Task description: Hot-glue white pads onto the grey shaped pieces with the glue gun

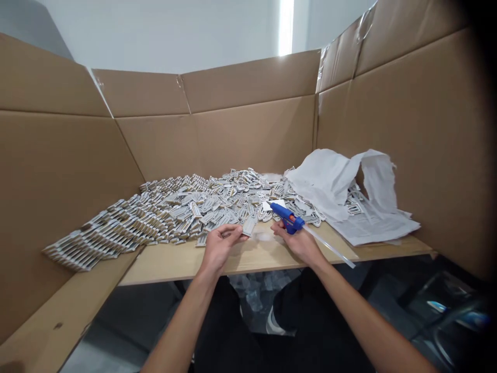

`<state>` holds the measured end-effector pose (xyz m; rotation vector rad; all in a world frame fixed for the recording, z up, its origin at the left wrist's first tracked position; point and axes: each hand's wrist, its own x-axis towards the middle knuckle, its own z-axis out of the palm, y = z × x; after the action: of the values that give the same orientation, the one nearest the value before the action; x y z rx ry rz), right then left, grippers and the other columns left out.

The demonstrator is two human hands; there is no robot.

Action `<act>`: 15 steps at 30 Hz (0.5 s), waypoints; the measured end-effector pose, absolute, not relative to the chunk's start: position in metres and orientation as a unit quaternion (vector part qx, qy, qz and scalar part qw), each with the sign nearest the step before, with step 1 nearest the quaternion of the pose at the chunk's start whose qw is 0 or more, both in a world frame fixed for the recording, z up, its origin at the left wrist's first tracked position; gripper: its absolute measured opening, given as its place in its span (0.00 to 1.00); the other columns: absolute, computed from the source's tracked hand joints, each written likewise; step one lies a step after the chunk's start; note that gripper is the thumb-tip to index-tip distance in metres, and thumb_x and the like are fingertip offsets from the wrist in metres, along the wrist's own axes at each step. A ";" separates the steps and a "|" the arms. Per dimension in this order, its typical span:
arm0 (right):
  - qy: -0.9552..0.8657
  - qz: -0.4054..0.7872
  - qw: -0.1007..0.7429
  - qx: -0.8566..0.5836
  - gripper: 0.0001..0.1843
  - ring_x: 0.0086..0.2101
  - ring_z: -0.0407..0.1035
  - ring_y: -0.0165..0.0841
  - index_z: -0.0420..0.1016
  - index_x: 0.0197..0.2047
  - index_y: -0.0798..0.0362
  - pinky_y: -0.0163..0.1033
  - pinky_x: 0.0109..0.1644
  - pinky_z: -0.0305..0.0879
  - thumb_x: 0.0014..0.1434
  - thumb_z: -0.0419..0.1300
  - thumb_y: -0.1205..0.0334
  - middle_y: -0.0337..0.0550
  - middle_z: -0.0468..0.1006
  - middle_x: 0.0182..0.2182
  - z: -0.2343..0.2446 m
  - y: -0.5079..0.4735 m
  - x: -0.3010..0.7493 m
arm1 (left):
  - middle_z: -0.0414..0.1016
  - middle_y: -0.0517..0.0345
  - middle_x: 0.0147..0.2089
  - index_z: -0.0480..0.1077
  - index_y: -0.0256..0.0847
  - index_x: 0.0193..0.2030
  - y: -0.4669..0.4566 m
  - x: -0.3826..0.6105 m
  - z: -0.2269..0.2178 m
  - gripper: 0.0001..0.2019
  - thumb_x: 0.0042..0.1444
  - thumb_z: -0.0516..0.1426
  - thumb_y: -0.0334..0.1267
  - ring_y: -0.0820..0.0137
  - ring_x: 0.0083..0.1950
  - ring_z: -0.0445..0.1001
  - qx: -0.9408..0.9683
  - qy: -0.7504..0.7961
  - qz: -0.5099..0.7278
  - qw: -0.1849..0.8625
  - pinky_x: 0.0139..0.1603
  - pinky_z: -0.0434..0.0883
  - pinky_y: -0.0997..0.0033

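The left grip (219, 247) pinches a flat, pale-grey piece (249, 225); the right grip (300, 243) holds a blue glue gun (284, 213).

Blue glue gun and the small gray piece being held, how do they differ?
The glue gun is blue, while the small piece is pale gray. The glue gun is larger than the small piece. The right hand grips the glue gun; the left hand pinches the small piece. Both are held.
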<state>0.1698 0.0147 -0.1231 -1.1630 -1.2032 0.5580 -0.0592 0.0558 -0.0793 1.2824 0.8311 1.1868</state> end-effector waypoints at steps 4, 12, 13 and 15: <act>-0.526 0.237 0.627 -0.523 0.18 0.32 0.73 0.39 0.72 0.33 0.50 0.43 0.37 0.71 0.57 0.68 0.44 0.42 0.78 0.30 -0.121 0.012 0.169 | 0.82 0.50 0.33 0.80 0.35 0.36 0.062 -0.072 -0.069 0.24 0.38 0.76 0.50 0.64 0.36 0.83 0.541 0.376 0.526 0.537 0.48 0.78 0.65; -0.544 0.213 0.601 -0.545 0.16 0.29 0.71 0.37 0.73 0.34 0.50 0.41 0.37 0.69 0.58 0.66 0.46 0.41 0.77 0.29 -0.116 0.008 0.170 | 0.82 0.48 0.32 0.79 0.33 0.35 0.067 -0.083 -0.056 0.27 0.35 0.76 0.52 0.63 0.34 0.83 0.546 0.411 0.552 0.477 0.42 0.78 0.68; -0.544 0.212 0.599 -0.548 0.16 0.29 0.71 0.36 0.73 0.34 0.50 0.41 0.37 0.69 0.58 0.66 0.46 0.41 0.77 0.29 -0.115 0.008 0.170 | 0.82 0.48 0.32 0.79 0.33 0.35 0.068 -0.085 -0.055 0.27 0.35 0.76 0.52 0.63 0.34 0.83 0.548 0.413 0.557 0.468 0.41 0.78 0.68; -0.544 0.214 0.594 -0.553 0.16 0.30 0.72 0.37 0.73 0.34 0.50 0.41 0.38 0.69 0.58 0.66 0.46 0.41 0.77 0.30 -0.115 0.007 0.171 | 0.81 0.48 0.31 0.78 0.33 0.34 0.073 -0.091 -0.053 0.27 0.35 0.76 0.52 0.62 0.33 0.83 0.549 0.419 0.571 0.445 0.40 0.79 0.66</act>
<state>0.1706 0.0073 -0.1148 -1.2848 -1.2631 0.4967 -0.0905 0.0733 -0.0527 1.3599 1.0385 1.4145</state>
